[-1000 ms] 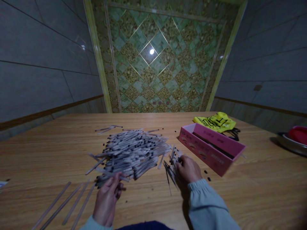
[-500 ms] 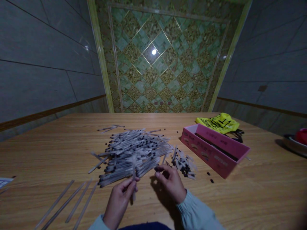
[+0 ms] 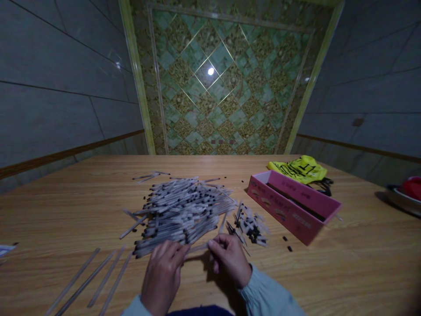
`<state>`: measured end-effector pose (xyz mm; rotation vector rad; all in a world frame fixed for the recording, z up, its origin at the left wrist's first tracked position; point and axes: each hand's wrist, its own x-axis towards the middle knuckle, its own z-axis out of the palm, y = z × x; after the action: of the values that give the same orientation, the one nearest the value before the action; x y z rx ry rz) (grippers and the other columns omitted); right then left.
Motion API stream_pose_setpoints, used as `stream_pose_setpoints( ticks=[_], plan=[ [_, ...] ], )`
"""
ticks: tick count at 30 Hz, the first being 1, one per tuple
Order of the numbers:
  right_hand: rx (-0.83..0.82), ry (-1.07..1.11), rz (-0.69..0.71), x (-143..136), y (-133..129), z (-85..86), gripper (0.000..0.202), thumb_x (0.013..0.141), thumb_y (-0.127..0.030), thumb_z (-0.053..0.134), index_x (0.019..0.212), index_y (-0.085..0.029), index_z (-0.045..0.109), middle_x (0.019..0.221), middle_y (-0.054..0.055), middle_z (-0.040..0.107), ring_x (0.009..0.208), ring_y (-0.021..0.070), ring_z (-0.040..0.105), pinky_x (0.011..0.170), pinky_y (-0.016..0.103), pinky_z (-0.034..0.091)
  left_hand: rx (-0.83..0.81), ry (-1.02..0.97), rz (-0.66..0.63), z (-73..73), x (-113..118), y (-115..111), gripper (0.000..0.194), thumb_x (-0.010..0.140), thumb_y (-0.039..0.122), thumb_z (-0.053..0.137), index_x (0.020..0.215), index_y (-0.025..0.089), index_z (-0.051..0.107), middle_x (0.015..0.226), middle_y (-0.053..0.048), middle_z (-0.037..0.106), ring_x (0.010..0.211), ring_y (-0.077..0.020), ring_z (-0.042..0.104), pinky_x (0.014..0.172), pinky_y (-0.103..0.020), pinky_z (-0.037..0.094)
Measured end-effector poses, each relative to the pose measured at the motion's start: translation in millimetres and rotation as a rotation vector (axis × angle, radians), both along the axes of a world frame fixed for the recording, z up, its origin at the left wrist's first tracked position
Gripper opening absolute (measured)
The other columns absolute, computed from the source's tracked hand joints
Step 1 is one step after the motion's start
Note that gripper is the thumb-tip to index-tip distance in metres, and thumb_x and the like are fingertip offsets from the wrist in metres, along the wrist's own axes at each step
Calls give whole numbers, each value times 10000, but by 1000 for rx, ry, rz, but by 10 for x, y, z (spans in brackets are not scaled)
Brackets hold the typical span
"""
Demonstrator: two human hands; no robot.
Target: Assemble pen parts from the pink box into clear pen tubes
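A slim translucent pen-like tube (image 3: 198, 248) lies almost level between my two hands. My left hand (image 3: 163, 274) is closed over its left end, back of the hand upward. With thumb and fingertips my right hand (image 3: 228, 258) pinches the right end; the tip is hidden in the fingers. Just beyond is a large heap of similar grey tubes (image 3: 184, 208) with dark ends. Right of that heap sits a smaller pile of short clear and black pieces (image 3: 253, 226), with a few thin dark pointed pieces (image 3: 235, 232) beside my right hand.
Several separate tubes (image 3: 105, 278) lie in a row at front left. A pink open box (image 3: 286, 210) stands at right, with a yellow bag (image 3: 301, 169) behind it. Two small black bits (image 3: 287, 244) lie before the box. A bowl with something red (image 3: 408, 195) is far right.
The tube has turned from pointing away from me to lying crosswise. My left hand has rolled over it, and my right hand has come to grip its other end.
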<state>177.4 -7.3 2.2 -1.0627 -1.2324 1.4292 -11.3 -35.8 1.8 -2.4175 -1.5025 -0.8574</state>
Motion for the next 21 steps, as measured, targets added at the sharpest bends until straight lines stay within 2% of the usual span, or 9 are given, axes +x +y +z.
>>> stream_pose_setpoints(
  ticks=[3, 6, 10, 13, 16, 19, 21],
  plan=[
    [-143, 101, 51, -69, -38, -59, 468, 637, -564, 670, 583, -137, 485, 420, -2, 554, 252, 72, 429, 246, 152, 257, 72, -37, -7, -5, 10, 1, 412, 742, -1, 528, 1062, 242, 622, 930, -36, 660, 886, -217, 534, 781, -382, 375],
    [-355, 228, 167, -112, -56, -113, 397, 708, -483, 614, 579, -119, 520, 395, -8, 523, 233, 55, 360, 240, 162, 261, 140, -62, -12, 29, 30, -14, 392, 738, 7, 549, 1040, 241, 637, 929, -35, 672, 903, -229, 534, 816, -406, 356],
    [-679, 399, 369, -106, -43, -120, 392, 864, -383, 359, 586, -143, 495, 391, -17, 480, 239, 49, 283, 254, 163, 225, 221, -107, -71, 67, 60, -35, 319, 767, 75, 570, 1016, 258, 648, 939, -26, 683, 918, -234, 533, 848, -421, 340],
    [-799, 445, 456, -84, -32, -100, 473, 906, -365, 216, 574, -151, 479, 393, -8, 464, 241, 47, 238, 255, 158, 146, 231, -113, -121, 66, 82, -41, 233, 794, 125, 559, 971, 243, 653, 897, -29, 684, 890, -226, 538, 827, -409, 343],
    [-710, 419, 441, -60, -38, -92, 444, 888, -400, 354, 552, -136, 474, 398, -22, 451, 256, 16, 197, 273, 139, 88, 183, -100, -136, 63, 97, -40, 185, 818, 135, 518, 919, 220, 648, 827, -35, 673, 823, -211, 542, 755, -378, 348],
    [-524, 384, 446, -26, -53, -96, 372, 768, -417, 606, 590, -100, 528, 442, -17, 498, 277, -6, 216, 282, 132, 84, 123, -74, -116, 75, 102, -41, 189, 826, 120, 487, 892, 215, 637, 780, -35, 657, 777, -203, 540, 706, -365, 331],
    [-433, 348, 457, 3, -57, -104, 407, 701, -459, 676, 608, -81, 556, 468, 6, 543, 273, -10, 231, 275, 137, 88, 95, -62, -107, 90, 105, -47, 180, 826, 121, 483, 868, 215, 630, 759, -31, 649, 765, -200, 541, 699, -365, 319]
  ],
)
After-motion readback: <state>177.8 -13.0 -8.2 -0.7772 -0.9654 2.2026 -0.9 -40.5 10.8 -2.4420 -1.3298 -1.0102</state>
